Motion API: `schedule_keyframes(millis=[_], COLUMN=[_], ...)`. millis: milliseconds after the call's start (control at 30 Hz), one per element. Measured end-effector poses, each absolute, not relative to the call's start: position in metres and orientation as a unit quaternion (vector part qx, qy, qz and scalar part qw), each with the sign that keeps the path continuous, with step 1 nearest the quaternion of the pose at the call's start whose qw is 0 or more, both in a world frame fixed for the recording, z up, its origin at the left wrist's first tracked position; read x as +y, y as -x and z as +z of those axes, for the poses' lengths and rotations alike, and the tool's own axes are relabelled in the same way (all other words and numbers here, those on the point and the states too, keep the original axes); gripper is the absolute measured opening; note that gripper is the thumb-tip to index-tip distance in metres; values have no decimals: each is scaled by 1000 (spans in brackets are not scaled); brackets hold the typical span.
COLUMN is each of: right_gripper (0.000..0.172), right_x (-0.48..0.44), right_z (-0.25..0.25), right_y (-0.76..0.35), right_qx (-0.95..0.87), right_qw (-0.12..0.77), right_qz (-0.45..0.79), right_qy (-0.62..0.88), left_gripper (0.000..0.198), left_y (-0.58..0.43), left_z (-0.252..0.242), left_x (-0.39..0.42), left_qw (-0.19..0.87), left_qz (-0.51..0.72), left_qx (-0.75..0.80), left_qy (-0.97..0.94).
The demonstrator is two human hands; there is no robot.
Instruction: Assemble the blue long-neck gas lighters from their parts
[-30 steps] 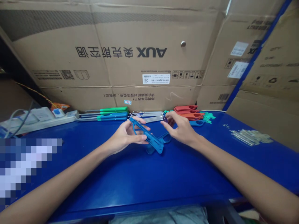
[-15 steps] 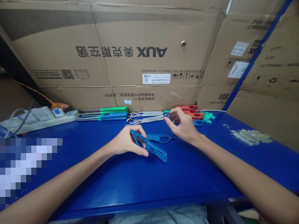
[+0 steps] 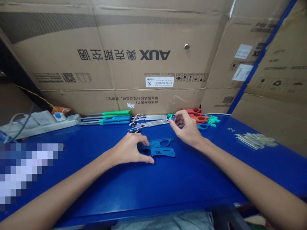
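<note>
My left hand (image 3: 130, 148) is low over the table, its thumb and fingers apart around the left end of a blue plastic handle half (image 3: 164, 152). This piece lies nearly flat, and the hand hides part of its end. Just behind it is a second blue handle half (image 3: 165, 142) with an oval opening. My right hand (image 3: 188, 127) has thumb and fingertips brought together at the teal and dark ends of several thin silver rods (image 3: 155, 122). Something small and dark shows at its fingertips, too small to name.
Green and blue handled tools (image 3: 116, 118) lie along the cardboard wall (image 3: 120, 32). Red and orange handle parts (image 3: 200, 118) and teal pieces (image 3: 213, 120) sit behind my right hand. Clear slender parts (image 3: 254, 140) are at right, a power strip (image 3: 69, 121) at left.
My left hand has lowered and turned the blue handle half from a tilt to nearly flat, beside the other half. My right hand has stayed at the rod ends.
</note>
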State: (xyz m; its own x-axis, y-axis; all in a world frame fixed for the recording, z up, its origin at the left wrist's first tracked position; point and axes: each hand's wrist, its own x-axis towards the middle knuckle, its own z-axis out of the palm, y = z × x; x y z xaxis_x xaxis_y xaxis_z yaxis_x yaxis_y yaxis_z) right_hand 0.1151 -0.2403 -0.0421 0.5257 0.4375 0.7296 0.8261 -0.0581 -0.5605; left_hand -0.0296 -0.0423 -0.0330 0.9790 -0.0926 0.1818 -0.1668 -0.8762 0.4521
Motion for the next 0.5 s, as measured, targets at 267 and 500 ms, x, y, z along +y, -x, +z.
schedule_keyframes(millis=[267,500], right_gripper=[24,23], right_x=[-241,-241], right_z=[-42,-42], right_y=[-115,-115], right_qx=[-454,-456], right_qw=[516,513], right_qz=[-188,-194], right_qy=[701,700], left_gripper=[55,36], left_y=[29,31], left_z=[-38,-35], left_x=[-44,-42], left_qw=[135,120], left_qz=[85,91], left_qx=[-155,-203], left_qy=[-975,-968])
